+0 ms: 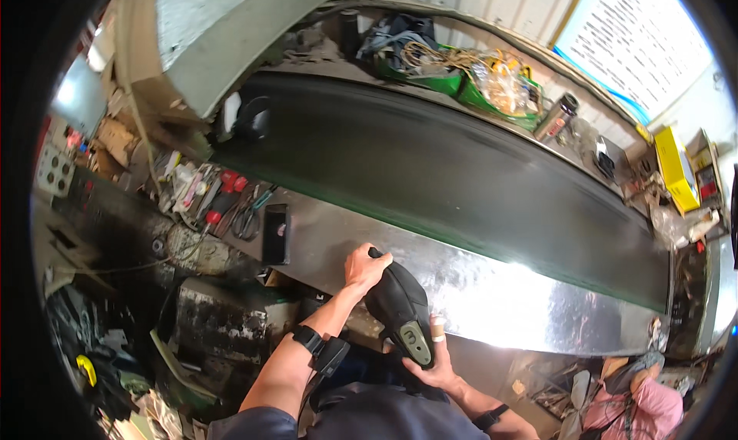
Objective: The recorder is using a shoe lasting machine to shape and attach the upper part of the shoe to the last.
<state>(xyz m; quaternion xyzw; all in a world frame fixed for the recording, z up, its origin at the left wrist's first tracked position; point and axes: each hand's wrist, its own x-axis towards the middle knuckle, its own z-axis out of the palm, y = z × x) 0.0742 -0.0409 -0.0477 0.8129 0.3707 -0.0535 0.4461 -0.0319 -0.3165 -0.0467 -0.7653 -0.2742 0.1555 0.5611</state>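
In front of my body is a black shoe upper (397,292) stretched over a shoe last (416,343), whose greenish top plate with a small hole faces up. It lies at a slant, held at both ends. My left hand (366,268) is closed around its far end. My right hand (437,361) wraps the near end beside the last's top plate, and one of its fingers carries a pale wrap. The undersides of both grips are hidden. Just beyond is a shiny metal ledge (492,286).
A dark conveyor belt (430,178) runs past the ledge. A phone (276,234), scissors (246,221) and red-handled tools (231,182) lie at the left. Behind stand green bins (496,109), a steel flask (556,117) and a yellow box (676,169). A person in pink (653,405) sits lower right.
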